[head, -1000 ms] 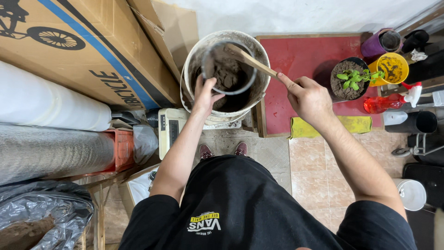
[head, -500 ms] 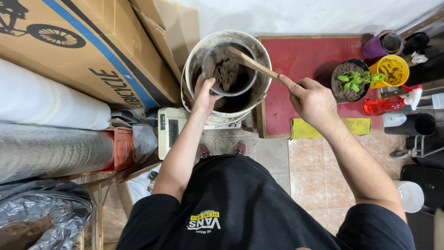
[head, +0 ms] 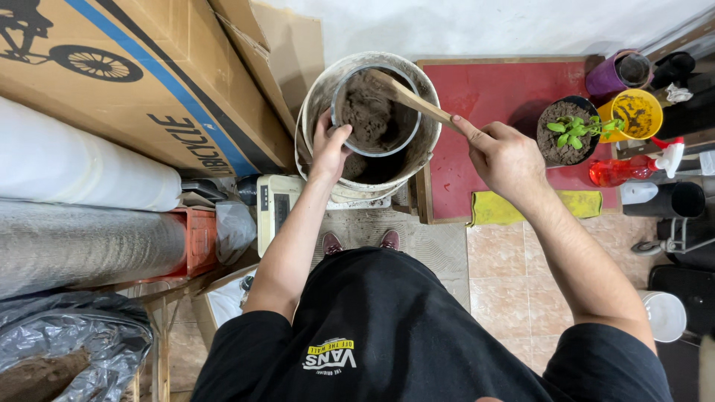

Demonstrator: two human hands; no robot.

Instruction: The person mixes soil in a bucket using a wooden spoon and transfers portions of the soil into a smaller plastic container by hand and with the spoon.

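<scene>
My left hand grips the near rim of a small round container filled with brown soil, held over a large white bucket that has more soil at its bottom. My right hand holds a wooden stick whose far end digs into the soil in the small container. Both arms reach forward from my black shirt.
A big cardboard box leans at the left above white and silver rolls. A red board lies right of the bucket, with a potted seedling, yellow pot, purple cup, red spray bottle and yellow cloth.
The stick's tip has shifted slightly within the soil as my right hand stirs; my left hand keeps its hold on the small container's rim.
</scene>
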